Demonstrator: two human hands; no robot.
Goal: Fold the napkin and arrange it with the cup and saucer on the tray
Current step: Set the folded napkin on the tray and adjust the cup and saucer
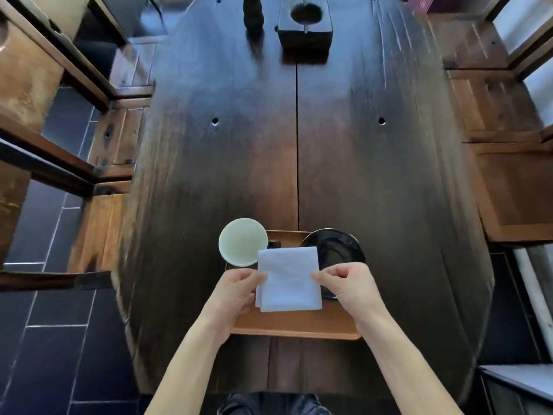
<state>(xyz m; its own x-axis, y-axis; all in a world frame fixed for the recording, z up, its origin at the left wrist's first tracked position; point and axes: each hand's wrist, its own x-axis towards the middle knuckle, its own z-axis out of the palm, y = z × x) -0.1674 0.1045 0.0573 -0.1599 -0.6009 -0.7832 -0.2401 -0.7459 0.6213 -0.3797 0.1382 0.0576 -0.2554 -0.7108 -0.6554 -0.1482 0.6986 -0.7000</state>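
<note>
A white napkin point(288, 280), folded into a rough square, is held just above the wooden tray point(296, 327). My left hand point(236, 292) pinches its left edge and my right hand point(348, 281) pinches its right edge. A pale green cup point(242, 241) stands at the tray's far left corner, touching the napkin's upper left in the view. A black saucer point(338, 245) lies at the tray's far right, partly hidden by the napkin and my right hand.
The tray rests at the near end of a long dark wooden table point(296, 145). A dark square block with a round hollow point(305, 25) and a dark upright piece point(253, 13) stand at the far end. Wooden benches flank both sides over dark floor tiles.
</note>
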